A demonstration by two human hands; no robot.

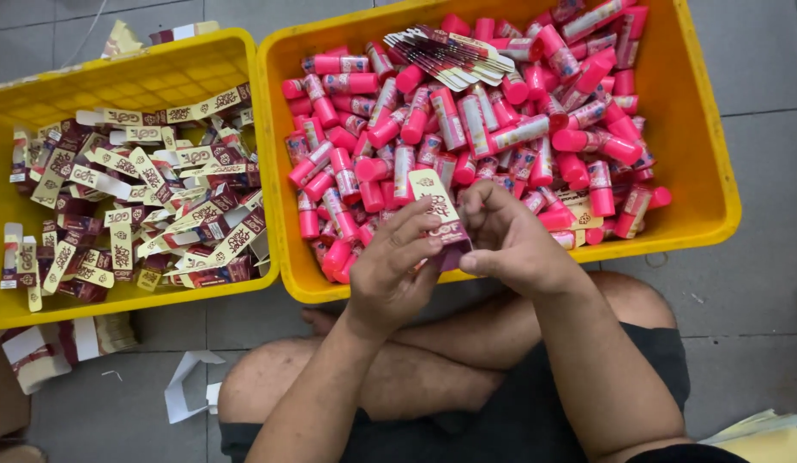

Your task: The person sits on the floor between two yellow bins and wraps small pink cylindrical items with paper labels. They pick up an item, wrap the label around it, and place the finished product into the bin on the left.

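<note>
Holding a small carton (439, 214) between both hands over the right bin's (711, 184) near rim, long axis running near-far. Left hand (397, 267) and right hand (510, 236) both pinch its near end; pink tubes (467, 129) lie just beyond.

Grey tiled floor (750, 283) with paper scraps (188, 386), evenly lit.

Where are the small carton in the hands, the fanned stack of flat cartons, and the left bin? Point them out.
small carton (434, 206), head view, on its cream upper flap.
fanned stack of flat cartons (450, 56), head view, middle of the fan.
left bin (116, 70), head view, on its bare yellow back wall.
</note>
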